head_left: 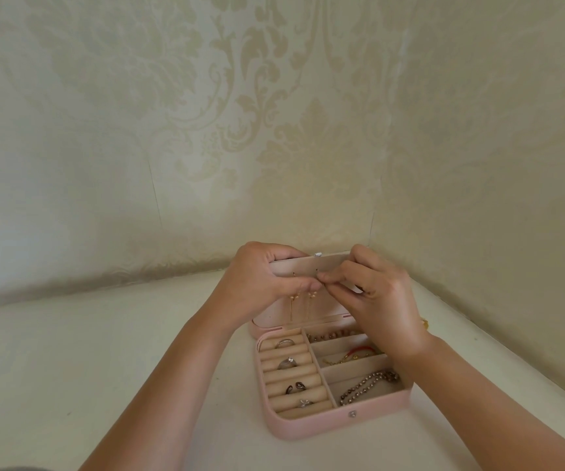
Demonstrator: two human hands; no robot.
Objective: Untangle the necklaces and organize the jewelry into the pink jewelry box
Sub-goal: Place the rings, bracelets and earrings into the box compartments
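Note:
The pink jewelry box (369,414) lies open on the white surface, its lid (325,311) standing up at the back. My left hand (260,283) grips the lid's earring panel (308,265) from the left. My right hand (369,294) pinches something small against the panel's middle; the item is hidden by my fingertips. Two long gold drop earrings (299,305) hang from the panel. Several rings (289,363) sit in the ring rolls on the left. A beaded chain (366,389), a red and gold bracelet (356,354) and a beaded strand (332,334) lie in the right compartments.
The box stands in a corner, with patterned cream wallpaper (274,130) close behind and to the right. A bit of gold jewelry (423,322) shows on the surface behind my right wrist. The white surface (104,351) spreads out to the left.

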